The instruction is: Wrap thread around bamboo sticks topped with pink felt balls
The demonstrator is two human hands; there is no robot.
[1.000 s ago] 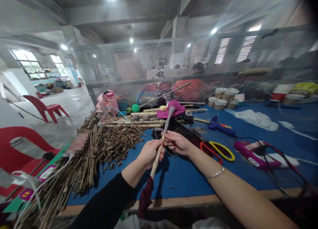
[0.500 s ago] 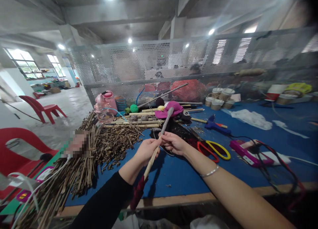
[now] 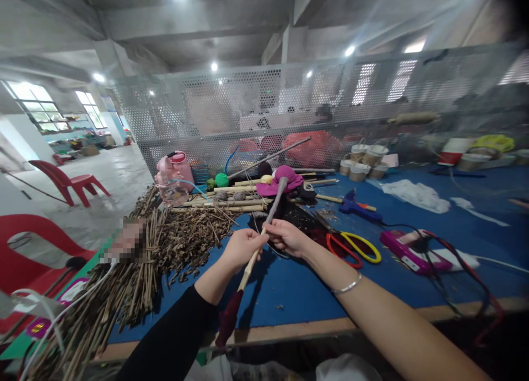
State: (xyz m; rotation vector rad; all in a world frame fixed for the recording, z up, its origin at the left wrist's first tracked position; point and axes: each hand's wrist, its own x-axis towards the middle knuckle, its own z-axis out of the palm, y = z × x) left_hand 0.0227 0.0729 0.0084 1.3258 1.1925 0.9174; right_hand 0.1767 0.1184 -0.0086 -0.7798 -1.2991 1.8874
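Both hands grip one thin wooden stick (image 3: pixel 249 265) over the blue table (image 3: pixel 314 293). My left hand (image 3: pixel 242 248) is wrapped round its middle. My right hand (image 3: pixel 286 237) pinches it just above, where grey wrapping (image 3: pixel 276 201) runs up to a rounded tip. The stick's lower end is bound in dark red material (image 3: pixel 227 318) and hangs near the table's front edge. The stick leans away from me, tip up and to the right.
A heap of dry twigs (image 3: pixel 165 249) fills the left of the table. Red-and-yellow scissors (image 3: pixel 355 246), a blue glue gun (image 3: pixel 355 207), a pink tool with cables (image 3: pixel 407 251), a pink jug (image 3: pixel 176 174) and small cups (image 3: pixel 363 161) lie beyond. Mesh fencing (image 3: pixel 289 105) backs the table. Red chairs (image 3: pixel 66 180) stand left.
The stick has slid down through my hands, its dark red end now lower and further left. Both hands stay closed on it, shifted slightly left.
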